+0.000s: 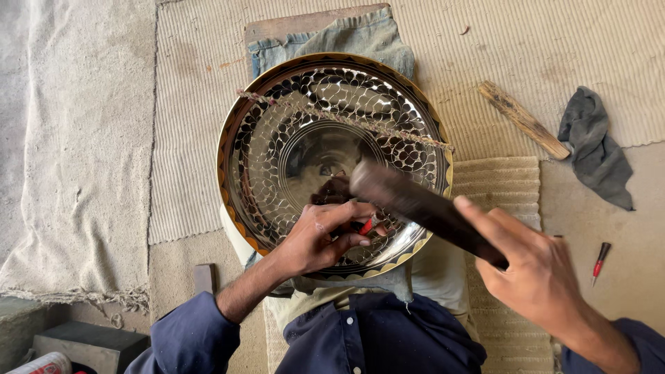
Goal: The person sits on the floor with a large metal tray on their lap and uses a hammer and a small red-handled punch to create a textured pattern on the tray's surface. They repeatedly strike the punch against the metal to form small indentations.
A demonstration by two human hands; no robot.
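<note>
A large shiny metal plate [277, 131] with a scale pattern and a gold-and-black rim lies on a denim cloth in front of me. A frayed cord [346, 119] crosses its upper part. My left hand [315, 239] rests on the plate's lower part and pinches a small red-handled chisel [366, 226] upright against the metal. My right hand [533, 273] grips a dark wooden mallet [415, 201], blurred with motion, whose head hangs just above the chisel.
A wooden stick [523, 119] and a grey rag [596, 149] lie at the right on woven matting. A second red-handled punch [600, 260] lies further right. A dark block [90, 343] sits at the bottom left, and a wooden board [291, 26] lies under the denim.
</note>
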